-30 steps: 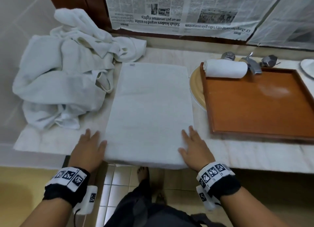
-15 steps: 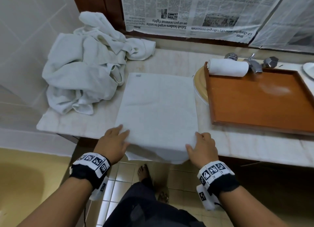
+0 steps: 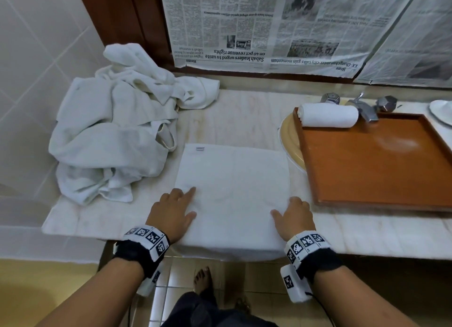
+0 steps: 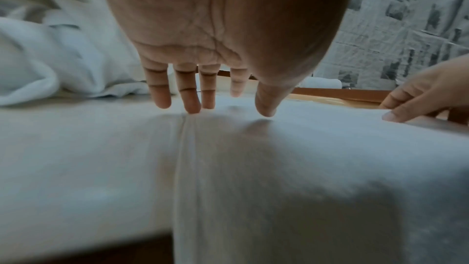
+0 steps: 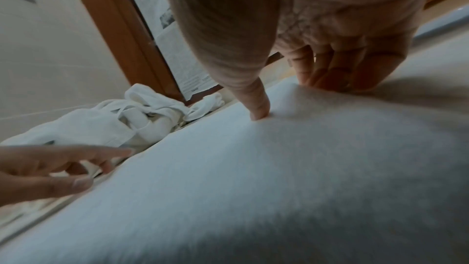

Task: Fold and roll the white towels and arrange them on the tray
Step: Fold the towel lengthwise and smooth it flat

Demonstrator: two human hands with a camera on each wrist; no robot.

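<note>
A flat white towel lies on the marble counter, its near end hanging over the front edge. My left hand rests on the towel's left edge with straight fingers touching the cloth. At the right edge my right hand has its thumb pressed into the towel and its fingers curled at the edge, with a small hump of cloth between them. One rolled white towel sits at the far left of the brown wooden tray.
A heap of crumpled white towels fills the counter's left end by the tiled wall. The tray rests over a yellow basin with a chrome tap behind it. Newspaper covers the back wall. A white dish is at far right.
The flat towel has slid toward me, so more of it hangs over the counter's front edge. Both hands now lie farther up its side edges.
</note>
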